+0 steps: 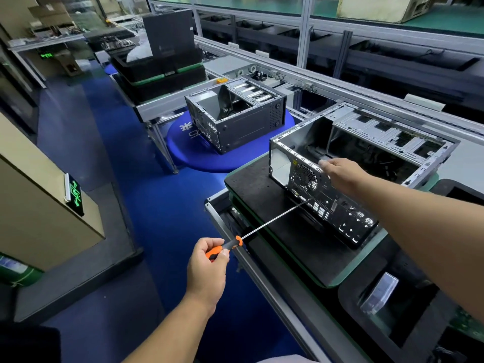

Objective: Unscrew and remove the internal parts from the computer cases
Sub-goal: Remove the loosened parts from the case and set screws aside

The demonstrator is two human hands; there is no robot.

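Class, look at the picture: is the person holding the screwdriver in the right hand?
No, the left hand grips the orange-handled screwdriver.

The floor [146, 195] is deep blue and glossy, with a darker grey strip along the left. A long conveyor line [340, 93] of grey aluminium rails runs diagonally from upper left to right, with upright posts [305, 30] rising from it. Behind it lie green-topped benches [445, 19]. A round blue stool [188, 148] stands beside a metal-legged table [157, 111]. At the left, a beige cabinet [39, 205] carries a small green glowing sign [74, 196]; another green sign [46, 55] glows farther back. Light is even, cool, from overhead.
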